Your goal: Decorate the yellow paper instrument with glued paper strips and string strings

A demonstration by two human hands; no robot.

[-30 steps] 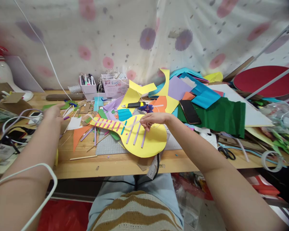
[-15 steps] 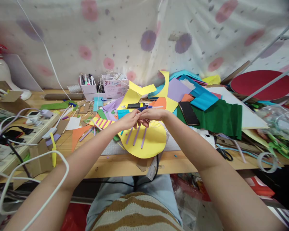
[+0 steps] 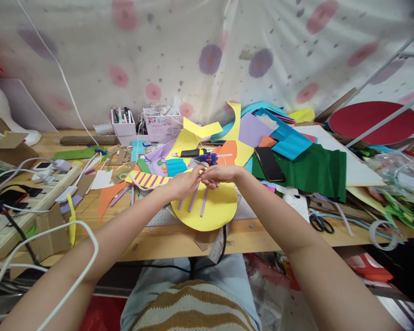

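Note:
A yellow paper guitar shape (image 3: 214, 209) with purple strips (image 3: 204, 207) lies on the table edge in front of me. My left hand (image 3: 182, 183) and my right hand (image 3: 219, 174) meet over its middle, fingertips pinched together. They seem to grip a thin pale strip, too small to make out. The guitar's neck (image 3: 146, 179), striped pink, runs left from under my left hand.
Coloured paper sheets (image 3: 298, 161), a black phone (image 3: 269, 163), a blue glue gun (image 3: 207, 158), pen boxes (image 3: 124, 122) and scissors (image 3: 320, 223) crowd the wooden table (image 3: 165, 239). A power strip with white cables (image 3: 31, 184) lies at left. Tape roll (image 3: 382, 232) sits at right.
My left hand came back from the far left of the table and joined my right hand over the yellow guitar. My right hand stayed roughly in place.

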